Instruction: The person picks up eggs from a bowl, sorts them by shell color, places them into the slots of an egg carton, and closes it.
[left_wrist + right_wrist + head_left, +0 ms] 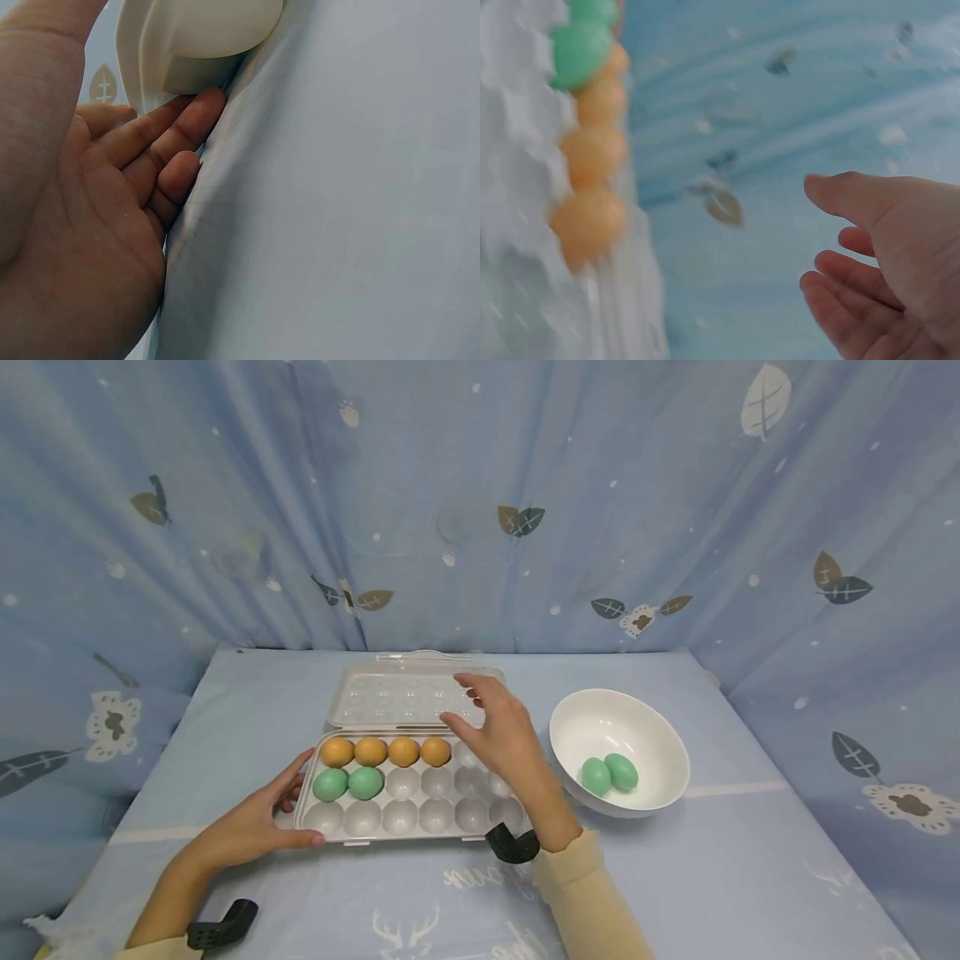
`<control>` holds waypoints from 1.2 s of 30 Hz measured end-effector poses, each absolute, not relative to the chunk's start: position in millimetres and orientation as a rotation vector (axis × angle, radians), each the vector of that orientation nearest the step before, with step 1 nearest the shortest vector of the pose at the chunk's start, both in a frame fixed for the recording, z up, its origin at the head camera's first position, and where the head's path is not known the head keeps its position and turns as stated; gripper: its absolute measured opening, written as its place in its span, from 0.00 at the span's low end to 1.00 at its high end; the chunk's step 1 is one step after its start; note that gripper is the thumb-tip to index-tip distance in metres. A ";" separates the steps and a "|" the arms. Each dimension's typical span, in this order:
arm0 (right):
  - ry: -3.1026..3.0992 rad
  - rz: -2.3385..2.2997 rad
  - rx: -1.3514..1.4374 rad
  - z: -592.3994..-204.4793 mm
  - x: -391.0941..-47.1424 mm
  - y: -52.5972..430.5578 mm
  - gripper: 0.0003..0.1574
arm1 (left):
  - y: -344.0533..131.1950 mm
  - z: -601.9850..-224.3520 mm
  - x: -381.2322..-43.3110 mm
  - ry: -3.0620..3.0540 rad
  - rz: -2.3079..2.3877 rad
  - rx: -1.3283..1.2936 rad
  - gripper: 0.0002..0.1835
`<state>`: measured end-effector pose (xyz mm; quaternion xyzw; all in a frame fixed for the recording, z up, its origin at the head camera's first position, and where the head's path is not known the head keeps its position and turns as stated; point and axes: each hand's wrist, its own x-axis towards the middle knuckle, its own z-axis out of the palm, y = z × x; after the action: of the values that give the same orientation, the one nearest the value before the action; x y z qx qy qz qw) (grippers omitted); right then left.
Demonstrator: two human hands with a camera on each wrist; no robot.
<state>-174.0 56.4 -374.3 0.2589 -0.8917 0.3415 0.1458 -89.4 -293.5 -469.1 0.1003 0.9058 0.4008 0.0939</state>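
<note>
A white egg tray (400,817) lies on the table with its clear lid (405,693) folded back. Its far row bears several orange eggs (403,752), and two green eggs (348,783) sit at the left of the middle row. My left hand (251,818) holds the tray's left end, thumb at the near corner and fingers along the side; in the left wrist view the fingertips (206,105) meet its underside. Above the tray's right part hovers my right hand (498,727), thumb and fingers apart, holding nothing. The right wrist view is blurred.
To the right of the tray stands a white bowl (652,739) with two green eggs (609,773) in it. A pale blue cloth (720,860) covers the table. Patterned blue curtains (480,510) hang behind and at both sides.
</note>
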 end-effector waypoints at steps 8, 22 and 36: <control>-2.816 0.952 0.526 -354.3 -186.7 123.7 0.48 | -296.6 -471.8 -89.7 2.695 1.190 0.287 0.66; -3.233 0.770 0.181 -347.6 -179.4 216.3 0.49 | -294.9 -470.3 -90.2 2.677 1.187 0.272 0.66; -3.354 1.088 -0.160 -357.0 -174.1 245.7 0.48 | -294.8 -470.5 -90.4 2.660 1.208 0.261 0.66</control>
<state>-174.1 245.7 -357.0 -0.0444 -0.9323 0.3025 -0.1930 -90.4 -294.8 -470.5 0.0883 0.9020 0.4096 0.1040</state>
